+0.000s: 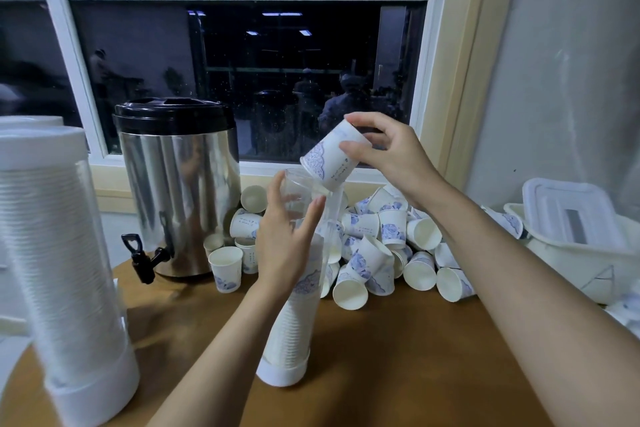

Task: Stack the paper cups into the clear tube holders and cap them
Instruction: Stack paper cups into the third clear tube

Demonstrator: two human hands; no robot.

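Right hand (384, 152), frame centre, pinches paper cup (332, 158) mouth-down, tilted, just above open tube (294, 274) rim. Left hand (287, 243) wraps tube's upper part; tube part-filled with stacked cups, standing on table (398, 367). Loose cup pile (388, 246) centre right. Capped full tube (59, 253) at left.

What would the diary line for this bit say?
left hand: steadies clear tube | right hand: holds paper cup upside down over tube mouth | tube: partly full, uncapped | loose cups: piled behind
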